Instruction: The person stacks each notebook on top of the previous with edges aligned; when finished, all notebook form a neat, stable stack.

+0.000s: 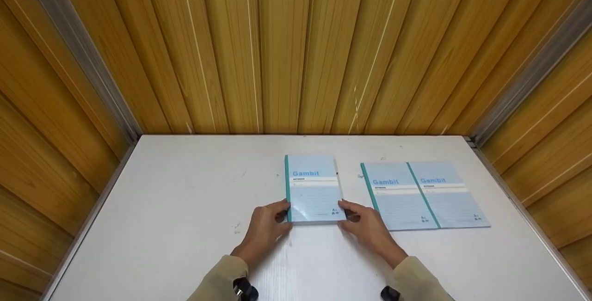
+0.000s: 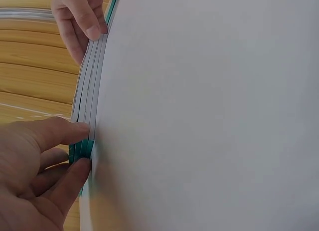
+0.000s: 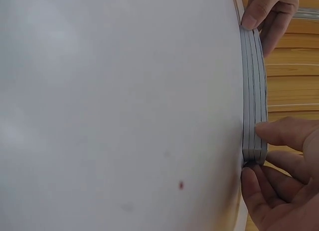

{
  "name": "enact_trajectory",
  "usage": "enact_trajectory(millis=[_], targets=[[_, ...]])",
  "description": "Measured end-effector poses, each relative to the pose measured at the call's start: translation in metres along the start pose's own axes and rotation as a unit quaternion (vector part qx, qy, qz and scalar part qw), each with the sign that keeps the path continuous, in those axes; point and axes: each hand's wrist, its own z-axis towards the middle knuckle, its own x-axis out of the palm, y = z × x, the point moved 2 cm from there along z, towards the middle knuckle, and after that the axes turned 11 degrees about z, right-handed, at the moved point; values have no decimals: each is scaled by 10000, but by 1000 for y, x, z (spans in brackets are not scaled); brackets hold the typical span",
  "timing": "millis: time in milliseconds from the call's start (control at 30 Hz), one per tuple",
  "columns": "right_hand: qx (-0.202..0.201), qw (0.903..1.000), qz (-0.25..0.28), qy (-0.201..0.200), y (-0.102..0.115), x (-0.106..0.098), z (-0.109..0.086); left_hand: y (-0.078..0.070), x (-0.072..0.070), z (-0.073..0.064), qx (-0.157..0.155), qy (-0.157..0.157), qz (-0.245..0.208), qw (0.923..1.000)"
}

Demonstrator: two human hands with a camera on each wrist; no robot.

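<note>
A stack of several light-blue "Gambit" notebooks (image 1: 314,194) with green spines lies on the white table, covers up. At its near left corner, my left hand (image 1: 265,222) grips the stack, thumb on the near edge and fingers along the spine side. My right hand (image 1: 367,227) holds the near right corner in the same manner. In the left wrist view the layered page edges (image 2: 89,91) run between both hands, green spine ends by my left fingertips. The right wrist view shows the stacked notebooks (image 3: 253,86) lying level with each other, my right thumb against their near edge.
To the right, two more Gambit notebooks (image 1: 397,199) (image 1: 451,199) lie side by side, the green spine of one against the other. Wood-patterned panels (image 1: 286,51) rise behind and at both sides of the white table (image 1: 185,199).
</note>
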Motion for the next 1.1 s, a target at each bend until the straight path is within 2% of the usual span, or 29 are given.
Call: enact_trajectory(millis=[267, 833, 1100], targets=[[-2, 9999, -157, 16, 1, 0, 1, 0, 1, 0, -23, 9, 105, 9999], [-77, 9999, -65, 13, 0, -1, 0, 0, 2, 0, 1, -79, 227, 9997], [-38, 9998, -197, 59, 1, 0, 0, -1, 1, 0, 31, 2, 257, 9997]])
